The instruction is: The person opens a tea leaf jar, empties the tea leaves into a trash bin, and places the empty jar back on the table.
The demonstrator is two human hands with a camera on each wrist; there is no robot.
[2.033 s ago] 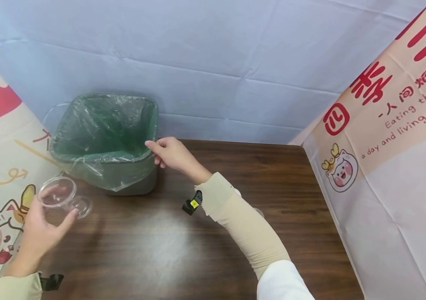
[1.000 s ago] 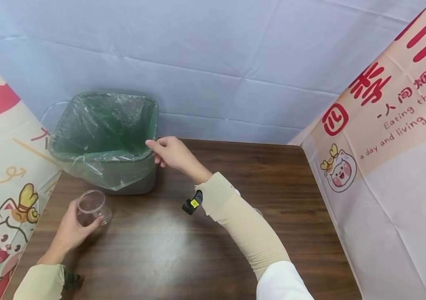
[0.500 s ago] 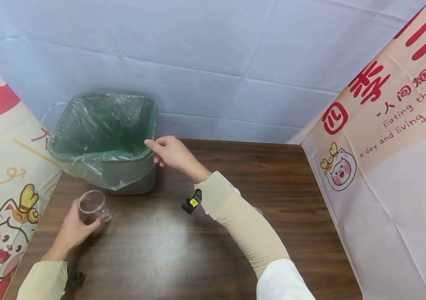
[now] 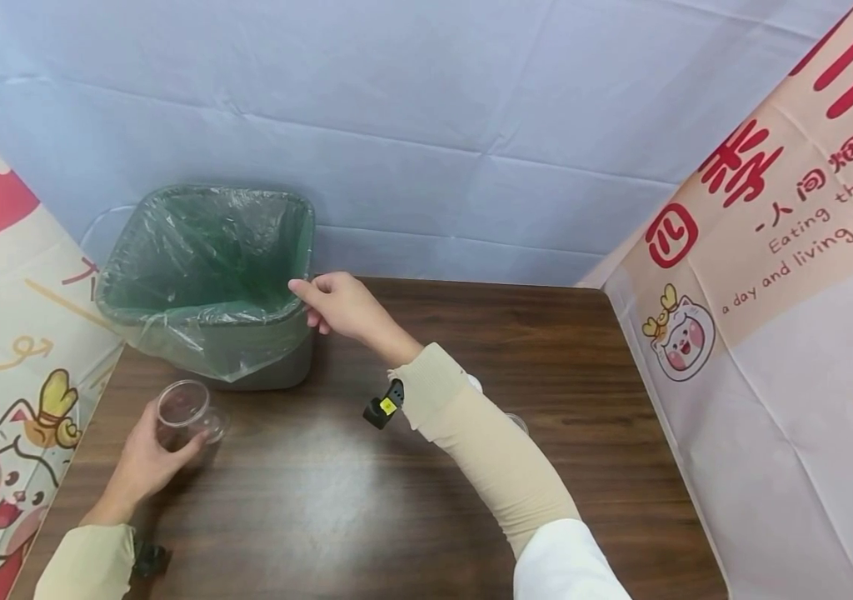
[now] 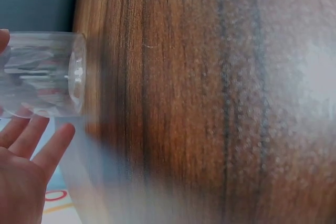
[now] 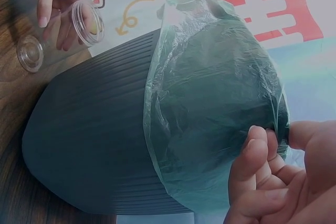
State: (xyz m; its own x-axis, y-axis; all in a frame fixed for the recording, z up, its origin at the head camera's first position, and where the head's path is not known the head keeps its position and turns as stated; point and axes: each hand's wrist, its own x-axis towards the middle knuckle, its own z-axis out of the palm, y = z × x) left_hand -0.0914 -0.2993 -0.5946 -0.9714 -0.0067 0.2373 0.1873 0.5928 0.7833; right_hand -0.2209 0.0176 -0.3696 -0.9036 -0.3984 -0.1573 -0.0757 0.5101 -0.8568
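My left hand (image 4: 143, 458) grips a clear plastic jar (image 4: 182, 404) low at the table's left side, thumb on one side and fingers on the other. In the left wrist view the jar's base (image 5: 77, 74) sits at or just over the wood; contact is hard to tell. The right wrist view shows its threaded mouth (image 6: 86, 22), with no lid on it. My right hand (image 4: 344, 304) pinches the near right corner of a dark trash can (image 4: 287, 371), thumb over the rim and fingers curled outside. A translucent green bag (image 6: 210, 87) lines the can and folds over its rim.
A brown wood-grain table (image 4: 336, 492) lies beneath everything. Behind my right sleeve (image 4: 494, 450) a clear round edge (image 4: 518, 422) and a bit of something white (image 4: 475, 383) peek out. Pale cloth (image 4: 396, 125) hangs at the back, printed cloths (image 4: 786, 333) at the sides.
Since two seconds ago, my left hand has carried the jar rightward and down toward the table. Over the last half second it barely moves. My right hand stays on the can's rim.
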